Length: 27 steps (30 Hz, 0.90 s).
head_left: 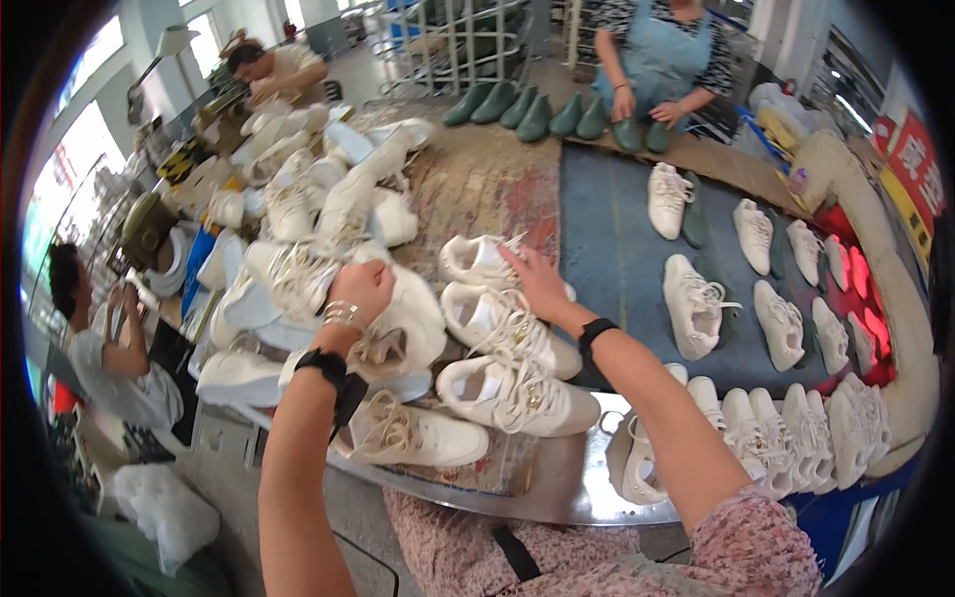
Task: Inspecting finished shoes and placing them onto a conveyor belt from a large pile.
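The white sneaker point(477, 261) under your right hand point(537, 284) lies on its side at the near edge of the worn worktable point(477, 184), toe pointing left, its laces loose at the top. Your fingers are spread flat and reach across its collar and laces, fingertips touching the upper; they are not clenched and do not wrap around the shoe. A second cream sneaker point(502, 323) sits just below that hand, touching the first, and a third point(517, 393) lies nearer to you on the metal table edge point(557, 488).

Your left hand point(363, 289) is curled into a loose fist on the heap of white sneakers point(298, 269) to the left; the fingers fold inward over a shoe upper, though you cannot tell whether they truly grip it. Another cream sneaker point(408, 433) lies below your left wrist.

To the right, a blue-grey conveyor belt point(617, 249) carries pairs of white sneakers point(696, 303) spaced apart, with a tight row of them point(796, 428) at its near end. At the far end, a person in a blue apron point(657, 60) handles dark green boots point(537, 111). Two more people sit at the left.
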Motion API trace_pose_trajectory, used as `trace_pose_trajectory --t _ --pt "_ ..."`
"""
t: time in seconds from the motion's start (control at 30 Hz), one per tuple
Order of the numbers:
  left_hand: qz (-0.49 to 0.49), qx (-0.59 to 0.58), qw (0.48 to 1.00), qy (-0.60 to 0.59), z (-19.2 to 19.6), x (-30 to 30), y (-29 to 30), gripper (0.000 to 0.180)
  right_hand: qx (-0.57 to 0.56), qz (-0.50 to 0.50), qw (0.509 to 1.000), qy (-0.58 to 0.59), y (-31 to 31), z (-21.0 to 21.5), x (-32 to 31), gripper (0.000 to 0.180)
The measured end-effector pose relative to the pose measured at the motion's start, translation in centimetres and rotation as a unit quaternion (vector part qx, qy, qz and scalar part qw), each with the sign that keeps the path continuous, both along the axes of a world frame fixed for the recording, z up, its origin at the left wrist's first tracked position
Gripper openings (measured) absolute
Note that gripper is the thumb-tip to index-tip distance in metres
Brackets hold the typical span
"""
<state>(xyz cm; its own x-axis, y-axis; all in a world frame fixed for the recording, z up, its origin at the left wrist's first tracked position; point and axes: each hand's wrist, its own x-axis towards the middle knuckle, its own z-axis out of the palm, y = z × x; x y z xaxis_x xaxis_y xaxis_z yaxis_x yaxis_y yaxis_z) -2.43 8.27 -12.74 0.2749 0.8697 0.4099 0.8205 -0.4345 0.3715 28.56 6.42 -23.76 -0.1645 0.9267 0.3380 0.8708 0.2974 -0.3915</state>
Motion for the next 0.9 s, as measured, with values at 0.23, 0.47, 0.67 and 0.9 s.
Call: trace_pose_trajectory --t 0.23,0.47,0.67,0.9 --pt "-0.007 0.003 1.0 0.005 -0.4 -0.9 -0.4 0.024 -0.017 0.009 1.0 0.022 -0.3 -0.2 -1.0 0.073" --pt "0.0 0.007 1.0 0.008 0.2 -0.7 -0.1 0.024 -0.023 -0.007 0.998 0.057 -0.6 0.7 -1.2 0.07" --pt "-0.002 -0.017 1.0 -0.019 0.6 -0.5 -1.1 0.022 -0.006 -0.068 0.995 0.075 -0.3 0.8 -0.3 0.068" --pt "0.003 -0.034 0.999 -0.011 0.8 -0.5 -1.5 0.018 0.086 -0.093 0.985 0.115 12.2 2.3 7.7 0.069"
